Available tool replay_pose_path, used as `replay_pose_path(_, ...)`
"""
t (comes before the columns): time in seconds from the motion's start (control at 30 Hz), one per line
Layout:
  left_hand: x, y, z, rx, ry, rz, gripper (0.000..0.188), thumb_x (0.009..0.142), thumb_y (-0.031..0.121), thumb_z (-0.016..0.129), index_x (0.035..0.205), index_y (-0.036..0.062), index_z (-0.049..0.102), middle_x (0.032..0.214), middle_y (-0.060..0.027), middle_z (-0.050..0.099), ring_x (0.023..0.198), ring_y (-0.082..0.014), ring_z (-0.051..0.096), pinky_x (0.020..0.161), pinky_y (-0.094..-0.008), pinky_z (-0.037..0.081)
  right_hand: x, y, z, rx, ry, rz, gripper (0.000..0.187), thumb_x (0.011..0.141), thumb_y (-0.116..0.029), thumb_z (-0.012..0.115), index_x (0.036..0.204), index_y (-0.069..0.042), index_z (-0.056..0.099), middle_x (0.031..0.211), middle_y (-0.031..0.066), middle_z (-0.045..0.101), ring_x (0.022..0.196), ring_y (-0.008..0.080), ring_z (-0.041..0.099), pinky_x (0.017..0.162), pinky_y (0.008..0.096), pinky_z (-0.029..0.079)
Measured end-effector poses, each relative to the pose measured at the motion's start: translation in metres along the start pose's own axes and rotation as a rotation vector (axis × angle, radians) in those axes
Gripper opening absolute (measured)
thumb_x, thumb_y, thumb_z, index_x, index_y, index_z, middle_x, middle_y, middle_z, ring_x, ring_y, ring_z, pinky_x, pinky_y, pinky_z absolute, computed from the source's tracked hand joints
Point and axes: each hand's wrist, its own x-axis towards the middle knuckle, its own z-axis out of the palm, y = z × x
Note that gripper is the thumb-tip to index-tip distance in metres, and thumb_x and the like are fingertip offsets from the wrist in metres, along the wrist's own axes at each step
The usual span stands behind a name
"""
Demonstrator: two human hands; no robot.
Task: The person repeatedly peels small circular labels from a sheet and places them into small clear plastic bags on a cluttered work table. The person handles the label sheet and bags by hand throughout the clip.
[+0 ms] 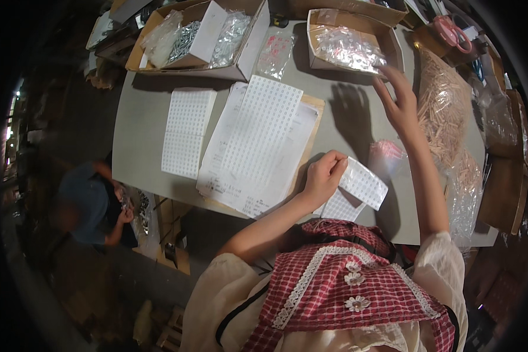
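My left hand (327, 176) is closed, with thumb and fingers pinching a white sheet of small printed labels (365, 182) that curls over at the table's near edge. Under that curl shows more of a label sheet (341, 208). My right hand (400, 102) is raised over the table with its fingers apart and holds nothing. Its fingertips are by the front right corner of an open cardboard box (393, 69), which has shiny small plastic packets (349, 47) in it.
Printed papers (217, 176) lie mid-table under a large label sheet (264, 117); another label sheet (185, 132) is at left. Behind stands a box of metal parts (185, 41). Bags of wooden dowels (446, 105) line the right edge. A co-worker (88, 199) sits at lower left.
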Motion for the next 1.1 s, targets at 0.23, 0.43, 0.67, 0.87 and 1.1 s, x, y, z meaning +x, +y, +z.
replay_pose_path(0.23, -0.009, 0.022, 0.004, 0.013, -0.047, -0.008, 0.015, 0.106, 0.011, 0.061, 0.109, -0.0029, 0.064, 0.087, -0.0013, 0.07, 0.08, -0.0021, 0.058, 0.067, -0.0204, 0.045, -0.174, -0.072, -0.069, 0.519, -0.391, 0.686, 0.029, 0.099, -0.018, 0.07, 0.12, 0.001, 0.067, 0.107, 0.0101, 0.073, 0.098, 0.0153, 0.067, 0.087, 0.0292, 0.052)
replay_pose_path(0.43, -0.031, 0.04, 0.018, -0.018, -0.19, -0.077, 0.017, 0.105, 0.014, 0.062, 0.113, -0.002, 0.064, 0.091, -0.0038, 0.073, 0.082, -0.0036, 0.06, 0.072, -0.0208, 0.047, -0.235, -0.082, -0.072, 0.843, -0.086, 0.917, 0.02, 0.097, -0.013, 0.073, 0.11, 0.001, 0.066, 0.09, 0.0037, 0.07, 0.081, 0.009, 0.063, 0.071, 0.0247, 0.049)
replay_pose_path(0.67, -0.039, 0.046, 0.022, -0.305, -0.392, -0.32, 0.022, 0.101, 0.011, 0.067, 0.118, -0.0026, 0.065, 0.102, -0.0095, 0.076, 0.094, -0.0104, 0.069, 0.082, -0.0242, 0.053, -0.248, -0.085, -0.081, 1.009, -0.095, 0.986, 0.018, 0.096, -0.011, 0.074, 0.107, 0.001, 0.066, 0.091, 0.0048, 0.07, 0.082, 0.0092, 0.062, 0.071, 0.024, 0.048)
replay_pose_path(0.87, -0.045, 0.038, 0.024, -0.093, -0.245, -0.251, 0.025, 0.1, 0.011, 0.069, 0.119, -0.0052, 0.07, 0.105, -0.0087, 0.076, 0.09, -0.0116, 0.07, 0.08, -0.0258, 0.057, -0.238, -0.074, -0.075, 1.062, -0.143, 0.872, 0.017, 0.096, -0.011, 0.074, 0.107, 0.0, 0.067, 0.096, 0.004, 0.071, 0.086, 0.0093, 0.064, 0.075, 0.0239, 0.05)
replay_pose_path(1.1, -0.038, 0.044, 0.017, -0.036, -0.201, -0.137, 0.024, 0.099, 0.011, 0.071, 0.117, -0.0052, 0.07, 0.106, -0.0089, 0.075, 0.091, -0.0111, 0.07, 0.08, -0.0263, 0.056, -0.23, -0.062, -0.066, 1.132, -0.119, 0.814, 0.014, 0.095, -0.009, 0.074, 0.104, -0.001, 0.067, 0.086, 0.0027, 0.07, 0.079, 0.0091, 0.064, 0.07, 0.0255, 0.049)
